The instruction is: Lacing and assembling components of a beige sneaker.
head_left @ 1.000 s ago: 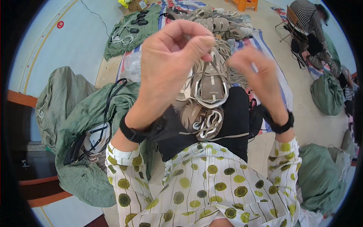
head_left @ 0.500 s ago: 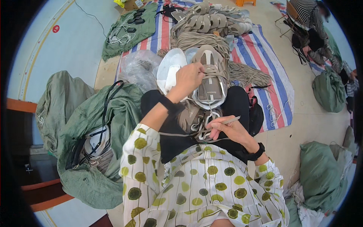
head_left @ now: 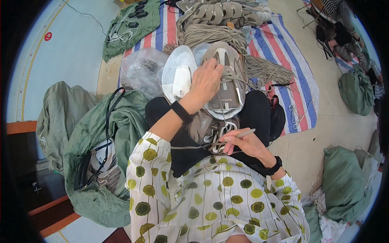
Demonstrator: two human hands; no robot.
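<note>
Straight out from the lap of the black trousers [head_left: 256,109], with its long axis running away from the body, lies a taupe shoe upper [head_left: 227,93], toe at the far end and pale-edged opening at the near one. It sits just to the right of the left hand [head_left: 206,83], which is the nearer of the two and reaches across from the left with bent fingers touching the lacing area; whether those fingertips pinch a lace or only rest there I cannot tell. Nearer the body and slightly to the right of the upper, the right hand [head_left: 248,145] is closed, a flat taupe lace [head_left: 245,133] gripped between thumb and fingers, its free end sticking out past them. Between that hand and the first upper, a second taupe upper [head_left: 199,126] rests on the lap, with a strand hanging down over it, so this crowded patch stands most in the way. Close on the left of the first upper is a pale sole-shaped piece [head_left: 172,60], with a clear plastic bag [head_left: 142,73] beside that. Beyond the toe, a thick lace bundle [head_left: 214,35] lies on the striped sheet [head_left: 283,48]; a green sack [head_left: 97,204] slumps at the left.
</note>
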